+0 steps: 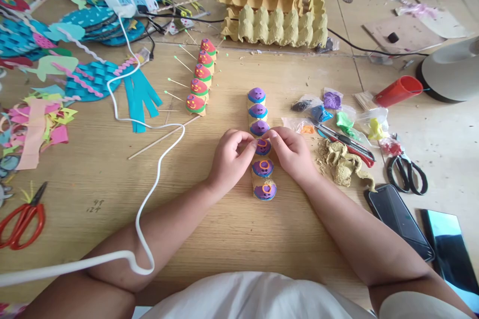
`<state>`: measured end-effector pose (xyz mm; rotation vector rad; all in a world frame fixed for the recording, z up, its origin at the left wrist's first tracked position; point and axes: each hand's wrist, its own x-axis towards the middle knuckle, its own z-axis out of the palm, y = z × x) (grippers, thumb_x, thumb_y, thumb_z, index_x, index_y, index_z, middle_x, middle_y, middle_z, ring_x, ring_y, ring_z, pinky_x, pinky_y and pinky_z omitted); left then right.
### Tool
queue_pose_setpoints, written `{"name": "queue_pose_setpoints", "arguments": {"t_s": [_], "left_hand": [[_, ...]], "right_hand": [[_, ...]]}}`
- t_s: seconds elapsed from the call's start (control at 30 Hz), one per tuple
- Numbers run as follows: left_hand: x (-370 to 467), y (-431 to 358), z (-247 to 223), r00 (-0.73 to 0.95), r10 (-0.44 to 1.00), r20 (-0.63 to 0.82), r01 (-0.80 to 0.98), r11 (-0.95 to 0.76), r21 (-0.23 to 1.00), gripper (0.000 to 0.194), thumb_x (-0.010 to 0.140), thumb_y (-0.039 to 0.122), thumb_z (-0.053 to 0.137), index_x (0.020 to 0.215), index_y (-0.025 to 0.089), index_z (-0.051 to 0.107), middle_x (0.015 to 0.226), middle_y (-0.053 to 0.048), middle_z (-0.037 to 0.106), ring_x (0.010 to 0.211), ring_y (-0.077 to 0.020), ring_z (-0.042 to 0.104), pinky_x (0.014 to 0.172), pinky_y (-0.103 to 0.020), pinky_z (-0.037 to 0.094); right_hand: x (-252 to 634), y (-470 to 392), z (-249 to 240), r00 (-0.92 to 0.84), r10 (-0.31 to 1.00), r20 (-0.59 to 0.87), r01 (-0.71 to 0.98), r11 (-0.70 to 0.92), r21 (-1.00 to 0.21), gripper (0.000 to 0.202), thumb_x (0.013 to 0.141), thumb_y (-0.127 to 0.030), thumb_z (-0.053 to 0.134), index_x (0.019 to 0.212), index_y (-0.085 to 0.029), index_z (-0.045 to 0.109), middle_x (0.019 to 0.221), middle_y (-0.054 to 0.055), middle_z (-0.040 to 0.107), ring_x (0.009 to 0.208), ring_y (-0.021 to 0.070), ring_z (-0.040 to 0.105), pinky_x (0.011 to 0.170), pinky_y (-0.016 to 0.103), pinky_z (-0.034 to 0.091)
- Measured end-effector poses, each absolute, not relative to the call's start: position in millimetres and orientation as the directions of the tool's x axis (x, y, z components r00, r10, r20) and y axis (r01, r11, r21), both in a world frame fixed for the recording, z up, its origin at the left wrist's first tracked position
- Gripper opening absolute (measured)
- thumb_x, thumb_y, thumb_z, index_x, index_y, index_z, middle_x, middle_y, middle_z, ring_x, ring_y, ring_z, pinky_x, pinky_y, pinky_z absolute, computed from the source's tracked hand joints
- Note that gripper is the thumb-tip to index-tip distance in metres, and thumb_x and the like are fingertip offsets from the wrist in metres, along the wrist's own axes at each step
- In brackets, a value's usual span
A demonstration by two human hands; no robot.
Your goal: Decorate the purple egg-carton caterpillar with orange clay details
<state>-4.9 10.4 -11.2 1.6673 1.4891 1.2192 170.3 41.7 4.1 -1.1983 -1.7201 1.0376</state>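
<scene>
A row of egg-carton cups with purple clay tops and blue edges stands on the table before me. Orange clay rings lie on the three nearest cups, the front one being a purple cup (265, 190). Both hands meet over the fourth cup from the back, at its orange clay ring (263, 143). My left hand (232, 159) is closed, thumb and forefinger pinched at the ring's left edge. From the right, my right hand (294, 152) is closed too, fingertips at the cup's upper edge; what they pinch, if anything, is hidden.
Red-topped cups (198, 85) with sticks stand at back left. A white cable (159, 169) crosses my left forearm. To the right lie bagged clay (332, 99), a utility knife (346, 142), carton scraps (342, 162), black scissors (407, 172) and a phone (398, 219). Egg cartons (277, 25) lie behind.
</scene>
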Motion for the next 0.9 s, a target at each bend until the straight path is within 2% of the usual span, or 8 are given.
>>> {"name": "queue_pose_setpoints", "arguments": {"t_s": [0.73, 0.9], "left_hand": [[-3.7, 12.2, -13.4, -0.067, 0.964, 0.255, 0.417, -0.205, 0.886, 0.009, 0.094, 0.029, 0.071, 0.09, 0.021, 0.072, 0.092, -0.004, 0.07, 0.085, -0.0171, 0.065, 0.077, -0.031, 0.052], [-3.8, 12.1, -10.7, -0.059, 0.969, 0.238, 0.39, -0.197, 0.9, 0.012, 0.097, 0.028, 0.066, 0.094, 0.021, 0.075, 0.094, -0.005, 0.071, 0.089, -0.0175, 0.066, 0.077, -0.03, 0.053]], "right_hand": [[170.0, 42.1, 4.2, -0.265, 0.959, 0.104, 0.254, 0.173, -0.952, 0.057, 0.097, -0.07, 0.051, 0.086, -0.018, 0.072, 0.08, 0.004, 0.071, 0.075, 0.0176, 0.062, 0.07, 0.03, 0.049], [169.5, 42.2, 6.2, -0.255, 0.96, 0.112, 0.251, 0.178, -0.952, 0.057, 0.097, -0.07, 0.051, 0.085, -0.018, 0.071, 0.077, 0.003, 0.069, 0.074, 0.0168, 0.061, 0.069, 0.03, 0.048]]}}
